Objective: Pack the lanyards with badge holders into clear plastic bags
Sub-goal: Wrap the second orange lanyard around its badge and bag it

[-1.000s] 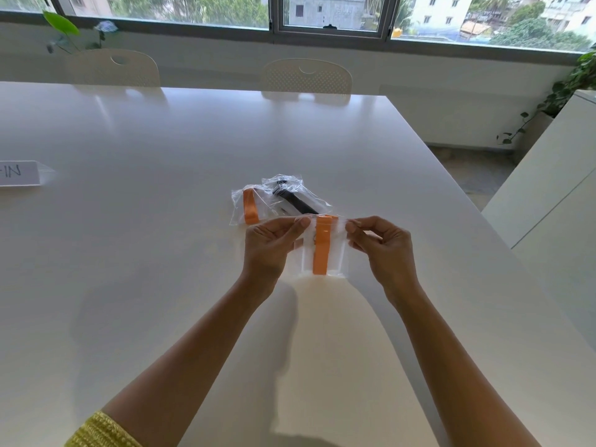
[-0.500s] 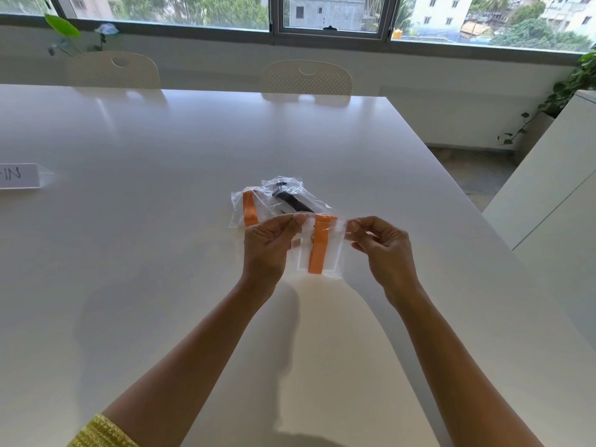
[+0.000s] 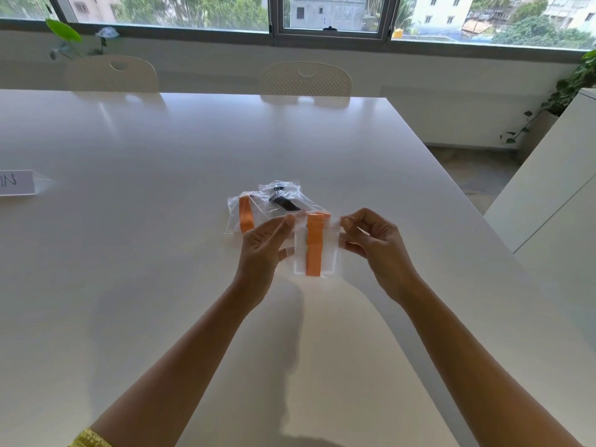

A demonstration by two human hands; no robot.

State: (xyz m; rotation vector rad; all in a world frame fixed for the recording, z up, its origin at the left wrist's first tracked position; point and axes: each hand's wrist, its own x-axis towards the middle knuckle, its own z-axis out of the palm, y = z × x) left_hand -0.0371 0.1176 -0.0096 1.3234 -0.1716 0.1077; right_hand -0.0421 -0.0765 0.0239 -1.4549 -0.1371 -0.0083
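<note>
A clear plastic bag (image 3: 329, 250) with a folded orange lanyard (image 3: 314, 245) and a white badge holder inside hangs upright above the white table (image 3: 161, 253). My left hand (image 3: 263, 245) pinches its top left corner and my right hand (image 3: 375, 241) pinches its top right corner. Behind the hands, two packed bags lie on the table: one with an orange lanyard (image 3: 245, 214), one with a black lanyard (image 3: 285, 201).
A white name card (image 3: 16, 185) lies at the table's left edge. Two pale chairs (image 3: 306, 80) stand at the far side under the window. A white cabinet (image 3: 554, 201) stands close to the right, with a plant behind it.
The bag has stayed between both hands, shifting only slightly. My fingers have worked along its top edge.
</note>
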